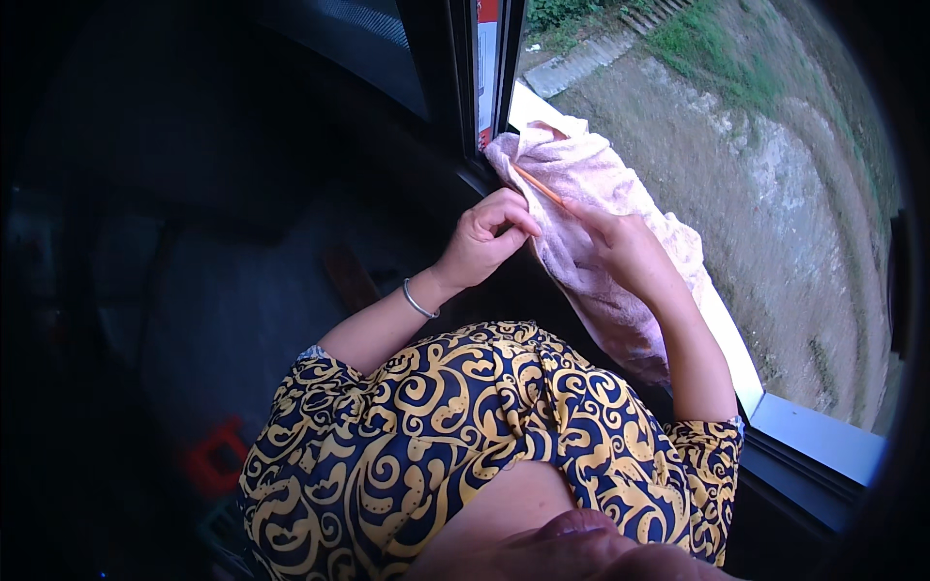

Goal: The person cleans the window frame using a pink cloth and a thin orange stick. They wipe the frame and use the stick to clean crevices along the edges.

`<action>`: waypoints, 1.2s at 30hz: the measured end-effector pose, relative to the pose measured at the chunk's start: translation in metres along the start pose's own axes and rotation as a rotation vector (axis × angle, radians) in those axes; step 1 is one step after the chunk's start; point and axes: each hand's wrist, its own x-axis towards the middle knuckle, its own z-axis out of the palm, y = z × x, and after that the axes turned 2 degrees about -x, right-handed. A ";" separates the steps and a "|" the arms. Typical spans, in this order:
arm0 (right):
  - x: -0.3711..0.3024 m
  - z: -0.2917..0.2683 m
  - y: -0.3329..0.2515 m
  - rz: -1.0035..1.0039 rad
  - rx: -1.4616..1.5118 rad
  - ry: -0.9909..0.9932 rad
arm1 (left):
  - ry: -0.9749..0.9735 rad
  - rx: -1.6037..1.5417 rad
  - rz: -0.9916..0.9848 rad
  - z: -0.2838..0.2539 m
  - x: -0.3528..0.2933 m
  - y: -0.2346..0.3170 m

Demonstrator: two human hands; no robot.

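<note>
A pale pink towel (605, 281) lies bunched and draped over the window sill, its near side hanging down inside. My left hand (492, 235), with a silver bangle at the wrist, is closed at the towel's left edge, thumb and forefinger pinching the cloth. Over the towel, my right hand (625, 250) is closed round the lower end of a thin orange stick (539, 184). The stick slants up and left, its far end against a fold near the towel's upper left corner. The lower fingers of my right hand are hidden.
A dark window frame (453, 92) rises at the towel's far left end. The white sill (741, 363) runs down to the right, with bare ground and grass (712, 68) outside. A red plastic object (215, 455) stands in the dark room at lower left.
</note>
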 end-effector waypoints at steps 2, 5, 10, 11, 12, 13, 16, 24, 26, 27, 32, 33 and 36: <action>0.011 -0.018 -0.012 -0.003 -0.034 -0.084 | 0.024 0.048 -0.004 -0.007 -0.003 -0.004; 0.003 -0.023 0.000 -0.040 0.049 -0.156 | -0.099 0.115 -0.001 -0.007 -0.006 -0.007; -0.046 -0.036 0.048 -0.063 0.072 -0.176 | -0.433 0.201 0.182 0.022 -0.020 -0.005; -0.049 -0.033 0.052 -0.098 0.105 -0.128 | -0.463 0.219 0.202 0.027 -0.018 -0.005; -0.044 -0.030 0.054 -0.107 0.095 -0.126 | -0.452 0.215 0.200 0.029 -0.015 -0.006; -0.030 -0.027 0.052 -0.117 0.084 -0.125 | -0.402 0.219 0.207 0.029 -0.009 -0.005; 0.018 -0.022 0.028 -0.135 0.005 -0.088 | -0.105 0.330 0.138 0.016 0.002 -0.006; -0.052 -0.002 0.039 0.041 -0.084 0.044 | -0.362 0.485 0.283 0.036 0.005 -0.002; -0.076 -0.008 0.039 0.080 -0.078 0.030 | -0.535 0.391 0.336 0.051 0.004 -0.002; -0.083 -0.010 0.036 0.088 -0.094 0.021 | -0.566 0.323 0.344 0.056 0.003 -0.004; -0.025 0.004 0.009 0.001 -0.147 0.058 | -0.150 0.315 0.305 0.037 0.010 0.000; -0.008 0.008 0.001 -0.087 -0.216 0.135 | -0.012 0.400 0.278 0.025 0.015 0.002; 0.008 0.017 -0.014 -0.063 -0.237 0.172 | 0.180 0.703 0.342 -0.005 0.034 -0.001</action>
